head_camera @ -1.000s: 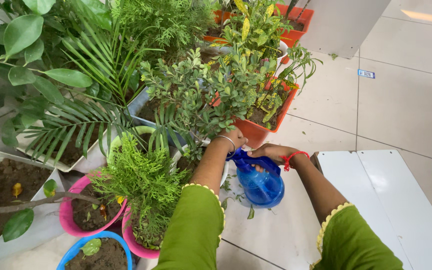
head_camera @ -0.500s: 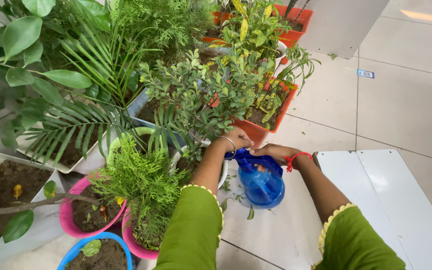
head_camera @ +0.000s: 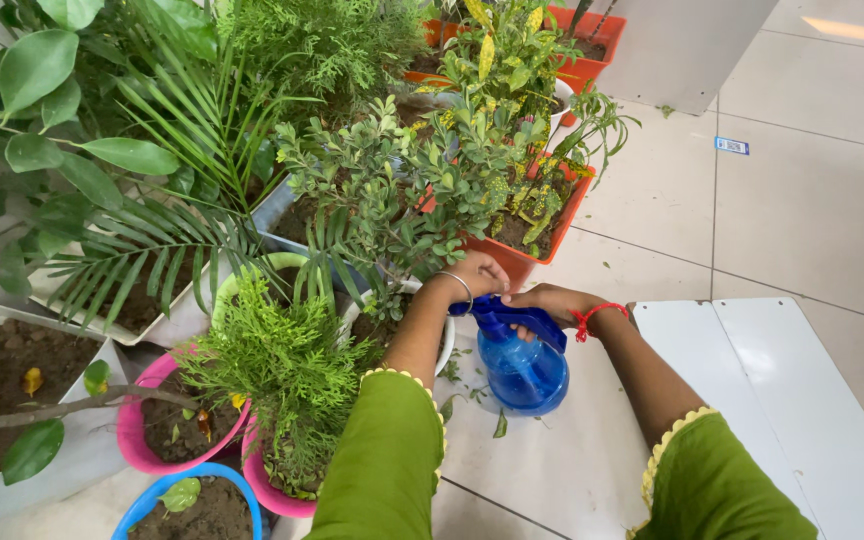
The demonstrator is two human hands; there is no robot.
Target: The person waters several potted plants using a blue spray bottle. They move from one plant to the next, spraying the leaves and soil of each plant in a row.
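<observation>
Gripping the blue spray bottle (head_camera: 524,367), right hand (head_camera: 550,301) fingers curl underneath, hidden; left hand (head_camera: 476,272) pinches its nozzle.

My spray bottle (head_camera: 523,362) is clear blue with a darker blue head. Green sleeves (head_camera: 384,462) on me, yellow scalloped trim. Red thread on my right wrist, a silver bangle (head_camera: 458,283) on the left. Orange pot (head_camera: 512,258) ahead, pink pot (head_camera: 139,428) and blue pot (head_camera: 157,494) near me, yellow-speckled leaves (head_camera: 512,52) above, pale grey-white floor tiles (head_camera: 812,200).
</observation>
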